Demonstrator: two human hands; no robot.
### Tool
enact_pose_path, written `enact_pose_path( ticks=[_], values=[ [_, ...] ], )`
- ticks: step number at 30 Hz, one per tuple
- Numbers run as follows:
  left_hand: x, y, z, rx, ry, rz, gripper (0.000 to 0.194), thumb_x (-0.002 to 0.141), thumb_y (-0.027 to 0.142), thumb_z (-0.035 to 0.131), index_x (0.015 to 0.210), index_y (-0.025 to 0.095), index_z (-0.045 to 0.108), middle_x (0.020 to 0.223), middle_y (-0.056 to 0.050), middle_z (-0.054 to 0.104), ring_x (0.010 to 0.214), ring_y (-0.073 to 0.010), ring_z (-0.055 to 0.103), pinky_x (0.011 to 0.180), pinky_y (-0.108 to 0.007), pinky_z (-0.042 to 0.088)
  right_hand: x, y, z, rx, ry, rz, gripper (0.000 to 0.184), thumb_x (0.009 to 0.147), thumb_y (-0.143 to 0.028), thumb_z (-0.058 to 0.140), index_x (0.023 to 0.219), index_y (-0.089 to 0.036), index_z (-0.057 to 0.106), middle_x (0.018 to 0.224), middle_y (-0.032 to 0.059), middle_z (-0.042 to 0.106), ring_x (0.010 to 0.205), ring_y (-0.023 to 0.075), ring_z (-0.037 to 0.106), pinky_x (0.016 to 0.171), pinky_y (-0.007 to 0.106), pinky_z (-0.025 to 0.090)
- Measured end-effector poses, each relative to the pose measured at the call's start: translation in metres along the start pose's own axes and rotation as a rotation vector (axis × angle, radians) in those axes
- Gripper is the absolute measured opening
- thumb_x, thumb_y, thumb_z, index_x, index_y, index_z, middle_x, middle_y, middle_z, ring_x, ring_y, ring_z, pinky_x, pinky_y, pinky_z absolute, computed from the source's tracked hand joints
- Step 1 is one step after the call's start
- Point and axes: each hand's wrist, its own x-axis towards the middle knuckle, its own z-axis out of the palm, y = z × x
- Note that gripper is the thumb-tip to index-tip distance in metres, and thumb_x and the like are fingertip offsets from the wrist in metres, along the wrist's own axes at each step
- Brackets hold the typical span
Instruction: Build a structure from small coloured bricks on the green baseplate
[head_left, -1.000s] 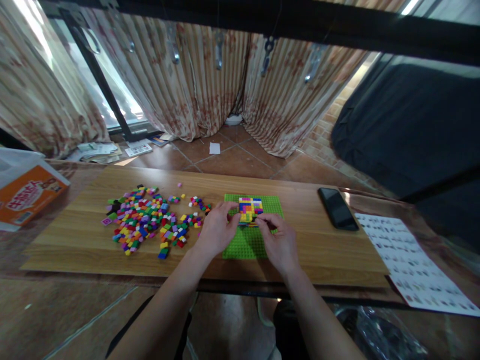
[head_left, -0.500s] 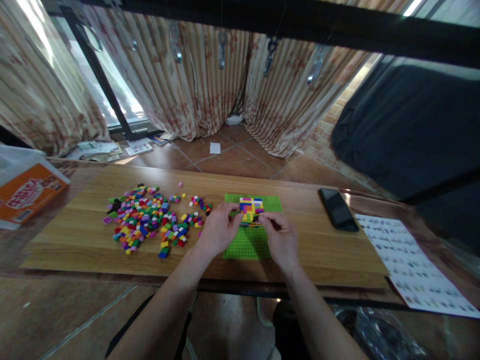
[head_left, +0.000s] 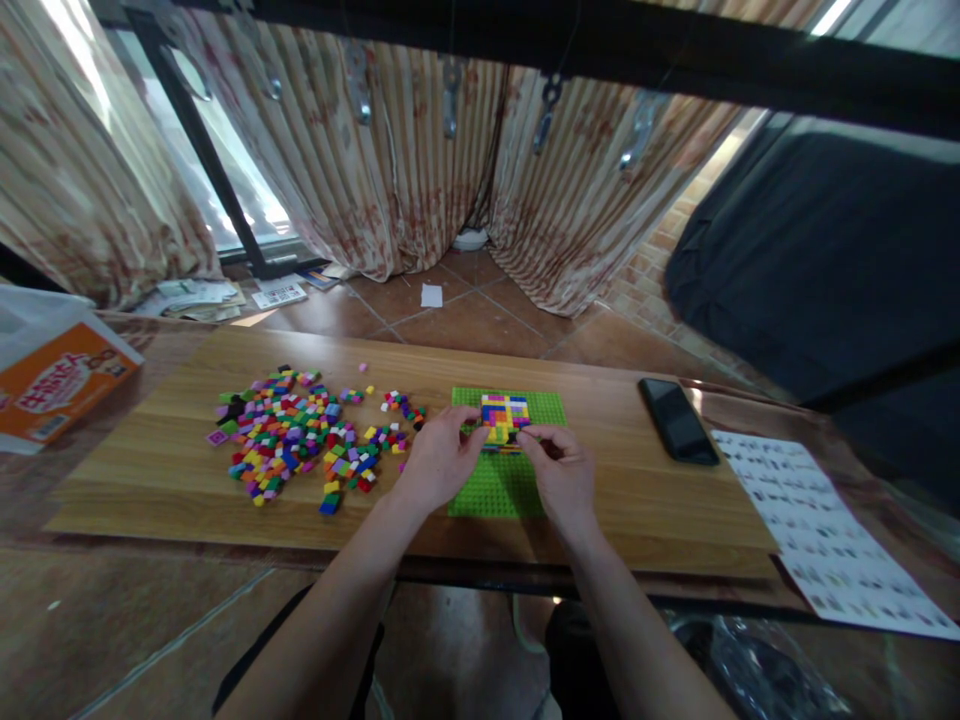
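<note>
A green studded baseplate (head_left: 544,408) lies on the wooden board, with a small multicoloured block of bricks (head_left: 504,412) built on its upper middle. My left hand (head_left: 435,463) rests on the plate's left edge, its fingers curled against the left side of the block. My right hand (head_left: 560,475) sits at the block's lower right corner, thumb and forefinger pinched together on something too small to make out. A heap of loose coloured bricks (head_left: 289,432) spreads to the left of my left hand.
A black phone (head_left: 677,419) lies right of the baseplate. A printed sheet (head_left: 817,530) covers the table's right end. An orange and white box (head_left: 52,385) stands at the far left. Curtains and a tiled floor lie beyond the board (head_left: 660,500).
My right hand has shifted slightly up and toward the block's lower right corner. My left hand has stayed at the block's left side.
</note>
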Motion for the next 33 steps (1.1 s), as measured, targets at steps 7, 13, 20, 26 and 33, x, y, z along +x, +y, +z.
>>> enact_pose_path(
  ticks=[7, 13, 20, 26, 33],
  values=[
    [0.001, 0.003, 0.000, -0.022, -0.007, -0.042, 0.019, 0.089, 0.024, 0.056, 0.102, 0.015, 0.066, 0.092, -0.008, 0.073, 0.071, -0.0172, 0.065, 0.069, -0.030, 0.051, 0.002, 0.005, 0.005, 0.047, -0.008, 0.077, 0.020, 0.070, -0.038, 0.073, 0.071, -0.018, 0.071, 0.071, 0.0010, 0.066, 0.066, 0.0152, 0.056, 0.067, 0.030, 0.046],
    [0.001, 0.003, 0.002, -0.054, -0.013, -0.070, 0.020, 0.088, 0.024, 0.058, 0.102, 0.015, 0.067, 0.092, -0.007, 0.073, 0.070, -0.0169, 0.065, 0.070, -0.030, 0.051, 0.003, 0.002, 0.008, 0.053, 0.007, 0.130, 0.022, 0.068, -0.039, 0.073, 0.069, -0.017, 0.070, 0.067, -0.0001, 0.065, 0.062, 0.0143, 0.054, 0.065, 0.029, 0.044],
    [0.000, 0.001, -0.001, -0.076, -0.005, -0.045, 0.019, 0.087, 0.025, 0.058, 0.101, 0.016, 0.068, 0.093, -0.006, 0.074, 0.068, -0.0154, 0.065, 0.066, -0.028, 0.051, 0.000, 0.003, 0.004, 0.062, -0.045, 0.102, 0.027, 0.070, -0.044, 0.072, 0.072, -0.017, 0.070, 0.071, 0.0016, 0.068, 0.068, 0.0166, 0.058, 0.067, 0.029, 0.045],
    [0.007, -0.019, -0.025, 0.000, 0.092, -0.080, 0.017, 0.088, 0.023, 0.054, 0.095, 0.017, 0.068, 0.090, -0.006, 0.074, 0.071, -0.0158, 0.066, 0.068, -0.028, 0.052, -0.002, 0.002, -0.002, 0.061, -0.017, 0.145, 0.034, 0.076, -0.050, 0.067, 0.076, -0.017, 0.074, 0.067, 0.0021, 0.068, 0.065, 0.0170, 0.059, 0.063, 0.029, 0.044],
    [0.009, -0.058, -0.085, 0.445, 0.253, -0.398, 0.026, 0.085, 0.024, 0.054, 0.104, 0.015, 0.069, 0.103, -0.015, 0.073, 0.099, -0.0294, 0.067, 0.088, -0.040, 0.051, -0.001, 0.005, -0.003, 0.024, -0.010, 0.117, 0.033, 0.075, -0.050, 0.069, 0.072, -0.017, 0.073, 0.068, 0.0026, 0.067, 0.067, 0.0176, 0.059, 0.061, 0.028, 0.042]
  ],
)
